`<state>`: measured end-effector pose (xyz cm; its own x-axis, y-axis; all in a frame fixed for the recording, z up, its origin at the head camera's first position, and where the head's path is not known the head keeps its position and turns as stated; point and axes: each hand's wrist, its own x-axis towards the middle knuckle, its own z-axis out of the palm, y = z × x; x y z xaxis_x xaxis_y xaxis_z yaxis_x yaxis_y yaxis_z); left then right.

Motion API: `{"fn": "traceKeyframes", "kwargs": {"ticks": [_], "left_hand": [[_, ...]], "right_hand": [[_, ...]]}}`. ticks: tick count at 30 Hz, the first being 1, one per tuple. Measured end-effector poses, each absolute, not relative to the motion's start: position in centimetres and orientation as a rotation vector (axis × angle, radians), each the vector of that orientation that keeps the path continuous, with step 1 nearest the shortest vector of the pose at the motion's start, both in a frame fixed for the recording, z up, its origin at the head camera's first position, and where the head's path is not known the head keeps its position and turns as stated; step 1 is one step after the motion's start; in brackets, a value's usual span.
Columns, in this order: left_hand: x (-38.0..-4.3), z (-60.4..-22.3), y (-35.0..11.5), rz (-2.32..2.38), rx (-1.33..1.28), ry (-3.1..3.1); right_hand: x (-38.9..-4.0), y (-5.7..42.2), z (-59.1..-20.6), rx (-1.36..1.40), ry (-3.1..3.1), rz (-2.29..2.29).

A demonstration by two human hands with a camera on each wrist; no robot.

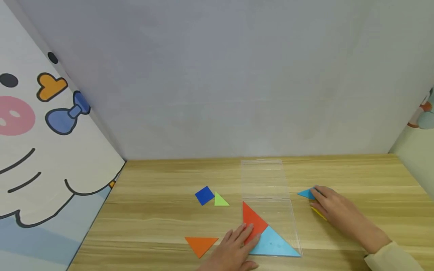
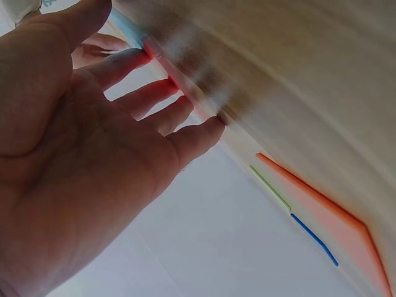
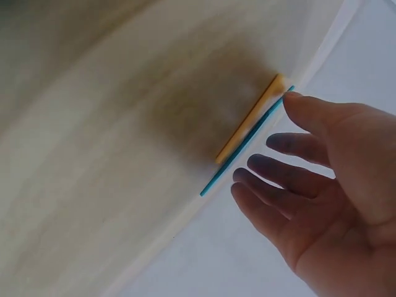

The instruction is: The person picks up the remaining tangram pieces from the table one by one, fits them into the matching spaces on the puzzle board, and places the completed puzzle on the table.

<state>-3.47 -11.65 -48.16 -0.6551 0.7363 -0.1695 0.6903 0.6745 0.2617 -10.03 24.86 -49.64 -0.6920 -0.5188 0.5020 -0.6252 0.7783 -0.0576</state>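
My left hand (image 1: 232,250) lies over the red triangle (image 1: 255,220), its fingertips resting on it. Beside that, a large light-blue triangle (image 1: 274,244) shares an edge with the red one; both sit in the lower half of a clear plastic case (image 1: 286,216). Over on the right, my right hand (image 1: 344,210) reaches down to a small blue triangle (image 1: 306,194) and a yellow piece (image 1: 319,213), partly covering both. In the right wrist view the thumb tip meets the end of the blue triangle (image 3: 247,141), and the other fingers are loosely bent beside it.
Left of the case lie a dark-blue square (image 1: 205,195), a lime-green triangle (image 1: 221,200) and an orange triangle (image 1: 201,246). The case's other half (image 1: 264,178) lies flat behind. A pale wall (image 1: 251,94) closes off the table's (image 1: 152,210) back edge.
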Motion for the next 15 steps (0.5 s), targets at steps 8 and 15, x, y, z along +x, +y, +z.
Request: {"fn": "traceKeyframes", "kwargs": {"ticks": [8,15], "left_hand": [[-3.51,-48.19,-11.56,0.232,1.141,2.621],[-3.53,-48.25,-11.6,0.231,1.148,2.638]], "right_hand": [[-10.22,25.55,-49.81,0.829,-2.589,0.316],[-10.92,25.54,-49.74,0.867,-2.562,0.308]]}}
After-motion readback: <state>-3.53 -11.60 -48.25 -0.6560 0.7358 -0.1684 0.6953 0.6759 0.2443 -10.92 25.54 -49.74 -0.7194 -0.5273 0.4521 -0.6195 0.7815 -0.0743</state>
